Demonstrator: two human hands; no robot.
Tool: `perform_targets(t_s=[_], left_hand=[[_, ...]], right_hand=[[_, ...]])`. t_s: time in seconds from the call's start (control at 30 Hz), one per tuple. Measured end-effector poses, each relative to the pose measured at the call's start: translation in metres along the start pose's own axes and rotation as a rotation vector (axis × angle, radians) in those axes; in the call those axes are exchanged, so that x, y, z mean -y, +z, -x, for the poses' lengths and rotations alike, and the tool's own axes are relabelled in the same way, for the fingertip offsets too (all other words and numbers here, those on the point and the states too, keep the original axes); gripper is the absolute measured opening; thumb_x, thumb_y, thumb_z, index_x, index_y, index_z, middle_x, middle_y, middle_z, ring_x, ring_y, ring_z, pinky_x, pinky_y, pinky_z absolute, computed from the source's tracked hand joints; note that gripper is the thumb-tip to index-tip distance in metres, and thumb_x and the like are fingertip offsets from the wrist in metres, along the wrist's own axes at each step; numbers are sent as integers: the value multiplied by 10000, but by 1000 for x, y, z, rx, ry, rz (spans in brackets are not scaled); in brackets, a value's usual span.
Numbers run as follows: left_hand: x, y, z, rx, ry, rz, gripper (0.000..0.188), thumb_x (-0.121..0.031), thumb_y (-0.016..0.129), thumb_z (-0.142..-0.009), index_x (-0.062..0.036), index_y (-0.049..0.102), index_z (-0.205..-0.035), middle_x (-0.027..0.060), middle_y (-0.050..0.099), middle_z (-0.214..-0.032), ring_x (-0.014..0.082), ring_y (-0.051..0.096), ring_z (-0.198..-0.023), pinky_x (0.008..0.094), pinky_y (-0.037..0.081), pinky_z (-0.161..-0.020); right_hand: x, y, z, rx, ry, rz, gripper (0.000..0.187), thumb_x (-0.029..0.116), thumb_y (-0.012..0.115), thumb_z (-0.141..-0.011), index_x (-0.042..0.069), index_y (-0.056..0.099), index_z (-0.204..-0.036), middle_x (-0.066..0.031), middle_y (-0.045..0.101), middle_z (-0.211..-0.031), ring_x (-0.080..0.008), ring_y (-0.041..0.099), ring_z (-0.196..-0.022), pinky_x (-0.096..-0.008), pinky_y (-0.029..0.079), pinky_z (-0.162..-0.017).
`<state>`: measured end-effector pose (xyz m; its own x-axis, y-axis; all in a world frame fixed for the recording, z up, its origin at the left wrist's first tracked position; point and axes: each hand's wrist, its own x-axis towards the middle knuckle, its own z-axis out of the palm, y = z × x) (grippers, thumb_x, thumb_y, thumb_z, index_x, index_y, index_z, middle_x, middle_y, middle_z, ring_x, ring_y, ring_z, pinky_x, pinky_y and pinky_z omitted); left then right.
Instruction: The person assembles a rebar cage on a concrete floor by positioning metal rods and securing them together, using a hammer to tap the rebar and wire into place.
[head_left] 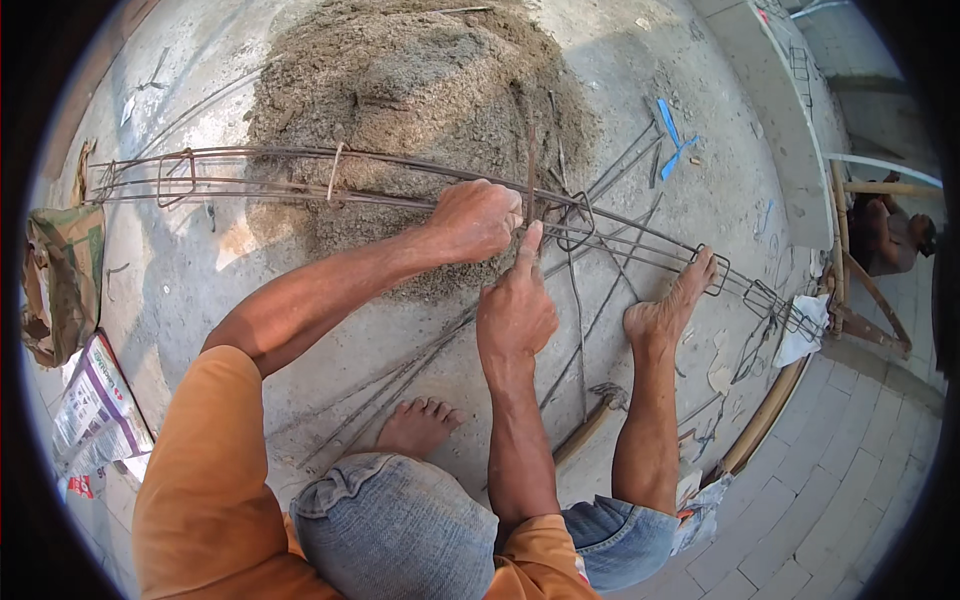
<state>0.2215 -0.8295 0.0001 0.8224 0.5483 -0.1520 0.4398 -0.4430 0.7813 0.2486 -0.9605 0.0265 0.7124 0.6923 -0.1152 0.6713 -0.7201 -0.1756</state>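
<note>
A long, narrow cage of steel reinforcing bars (390,158) with square wire stirrups (577,222) runs from left to right in front of me. My left hand (472,221) is closed in a fist over the cage's bars near its middle. Close to its right, my right hand (517,312) has the index finger stretched up to the cage and the other fingers curled in; what they hold, if anything, is hidden. Between the two hands a thin rusty upright piece (531,165) crosses the bars. My bare foot (672,300) presses on the cage at the right.
Behind the cage lies a heap of sand (420,75). Loose steel rods (400,385) and a hammer (590,425) lie on the concrete floor. Bags (100,410) lie at the left, and a blue strip (675,140) at the right. Another person (890,235) is at the far right.
</note>
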Motion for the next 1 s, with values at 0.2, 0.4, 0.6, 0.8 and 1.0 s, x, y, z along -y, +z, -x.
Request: perform_targets(t_s=[0.2, 0.4, 0.6, 0.8, 1.0], left_hand=[[3, 2, -8, 17, -15, 0, 130, -144, 586, -809, -48, 672, -784, 161, 662, -757, 356, 637, -733, 469, 469, -648], [-5, 4, -14, 65, -7, -26, 138, -163, 611, -819, -46, 681, -803, 157, 666, -768, 355, 643, -749, 455, 476, -657], [-11, 0, -9, 67, -3, 19, 144, -167, 620, -813, -35, 675, -798, 160, 668, -774, 349, 644, -752, 447, 475, -656], [14, 3, -4, -21, 17, 57, 151, -154, 593, -812, -31, 656, -749, 164, 655, -753, 366, 630, -722, 451, 466, -638], [0, 0, -21, 114, 11, -40, 148, -147, 588, -809, -26, 660, -762, 180, 647, -748, 368, 626, -715, 450, 462, -628]], right_hand=[[-8, 0, 11, -2, 1, 12, 796, 76, 653, -736, 99, 316, -1457, -143, 610, -782, -306, 624, -561, -413, 470, -468], [-9, 9, -33, -171, -86, 71, 809, 146, 673, -755, 77, 292, -1464, -125, 593, -750, -286, 619, -536, -413, 467, -441], [-4, 5, -25, -32, 5, 48, 759, 103, 637, -778, 77, 300, -1459, -131, 605, -784, -274, 620, -551, -400, 467, -449], [-3, 0, 17, 125, 62, 0, 635, 121, 576, -843, 74, 354, -1435, -156, 640, -801, -320, 638, -626, -438, 477, -523], [-5, 1, -8, -54, 40, -1, 693, 95, 612, -797, 84, 352, -1440, -149, 636, -784, -314, 636, -599, -439, 467, -495]])
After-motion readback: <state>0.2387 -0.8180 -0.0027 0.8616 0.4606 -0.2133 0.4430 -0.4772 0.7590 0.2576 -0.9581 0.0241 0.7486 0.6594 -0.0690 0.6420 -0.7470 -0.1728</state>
